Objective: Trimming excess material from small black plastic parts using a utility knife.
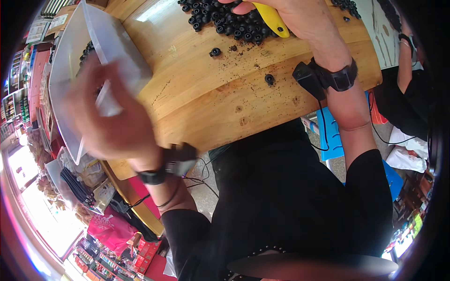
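Right hand [286, 14], at one o'clock, closes around a yellow scraper [272, 18] whose long axis runs from eleven to five, its blade touching the pile of black rubber rings [225, 21] on its nine-o'clock side. Left hand [110, 117], blurred at nine o'clock, clasps the translucent plastic tray [70, 51] tilted at the wooden table [211, 93] edge; the right hand is nearer the rings.

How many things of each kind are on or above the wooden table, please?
Loose black rubber rings lying apart from the heap: 2
Heap of black rubber rings: 1, too dense to count
Yellow tool in the right hand: 1
Clear plastic tray in the left hand: 1
Total: 5
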A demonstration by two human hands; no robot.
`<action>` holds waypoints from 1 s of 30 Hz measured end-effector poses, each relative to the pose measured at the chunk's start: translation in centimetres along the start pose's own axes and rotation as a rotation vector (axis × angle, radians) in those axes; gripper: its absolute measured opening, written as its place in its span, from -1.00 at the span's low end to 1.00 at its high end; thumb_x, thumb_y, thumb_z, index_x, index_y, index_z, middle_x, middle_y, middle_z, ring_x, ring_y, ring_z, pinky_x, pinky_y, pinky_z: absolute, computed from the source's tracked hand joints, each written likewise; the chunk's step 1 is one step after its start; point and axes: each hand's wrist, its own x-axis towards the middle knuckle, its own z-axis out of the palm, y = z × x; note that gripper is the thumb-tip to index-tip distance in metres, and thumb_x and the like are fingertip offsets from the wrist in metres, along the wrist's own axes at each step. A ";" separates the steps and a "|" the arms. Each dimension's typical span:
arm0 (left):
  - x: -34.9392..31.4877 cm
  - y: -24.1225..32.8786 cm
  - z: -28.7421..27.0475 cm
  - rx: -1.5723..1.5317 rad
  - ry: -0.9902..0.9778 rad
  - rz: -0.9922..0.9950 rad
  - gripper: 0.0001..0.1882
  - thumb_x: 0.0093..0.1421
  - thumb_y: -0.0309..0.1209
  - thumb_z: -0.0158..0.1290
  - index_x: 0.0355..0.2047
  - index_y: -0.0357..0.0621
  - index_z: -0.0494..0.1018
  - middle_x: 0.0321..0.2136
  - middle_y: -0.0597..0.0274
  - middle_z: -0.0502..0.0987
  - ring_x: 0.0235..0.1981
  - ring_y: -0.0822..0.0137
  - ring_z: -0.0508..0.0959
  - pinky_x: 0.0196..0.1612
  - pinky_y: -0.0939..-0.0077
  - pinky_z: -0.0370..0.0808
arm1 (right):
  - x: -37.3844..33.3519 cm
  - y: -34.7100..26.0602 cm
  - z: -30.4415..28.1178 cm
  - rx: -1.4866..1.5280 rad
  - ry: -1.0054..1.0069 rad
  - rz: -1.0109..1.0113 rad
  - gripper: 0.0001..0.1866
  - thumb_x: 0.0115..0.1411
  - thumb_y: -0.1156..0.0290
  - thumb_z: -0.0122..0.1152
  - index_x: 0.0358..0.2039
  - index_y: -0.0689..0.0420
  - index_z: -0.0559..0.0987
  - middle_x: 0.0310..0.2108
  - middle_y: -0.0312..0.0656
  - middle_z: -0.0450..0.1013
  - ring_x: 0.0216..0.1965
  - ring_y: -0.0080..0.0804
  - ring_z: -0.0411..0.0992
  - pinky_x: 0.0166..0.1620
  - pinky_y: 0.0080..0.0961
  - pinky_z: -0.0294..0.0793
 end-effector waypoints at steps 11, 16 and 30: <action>-7.1 1.9 6.9 -0.411 -0.682 -0.118 -0.75 -0.02 -0.41 0.21 -0.30 -0.17 0.51 -0.43 0.10 0.47 -0.40 0.06 0.47 -0.33 0.26 0.43 | 0.5 0.2 0.5 -0.131 -0.035 0.057 -0.86 0.18 0.55 0.14 -0.26 0.32 0.55 -0.39 -0.21 0.52 -0.38 -0.59 0.50 -0.38 -0.71 0.54; -7.3 1.8 7.3 -0.552 -0.674 -0.200 -0.84 -0.01 -0.48 0.21 -0.37 -0.16 0.55 -0.44 0.16 0.48 -0.41 0.19 0.51 -0.30 0.41 0.44 | 0.4 0.4 0.5 -0.142 -0.056 0.073 -0.87 0.18 0.55 0.13 -0.27 0.30 0.55 -0.40 -0.22 0.52 -0.39 -0.61 0.49 -0.38 -0.71 0.54; -6.3 1.6 6.4 -1.673 -0.430 -0.880 -0.77 0.17 -0.58 0.06 -0.13 -0.29 0.47 -0.32 0.13 0.58 -0.34 0.41 0.54 -0.16 0.56 0.48 | -0.9 -0.7 2.4 -0.239 -0.135 0.095 -0.87 0.16 0.56 0.19 -0.27 0.30 0.56 -0.32 -0.28 0.51 -0.48 -0.70 0.45 -0.43 -0.74 0.43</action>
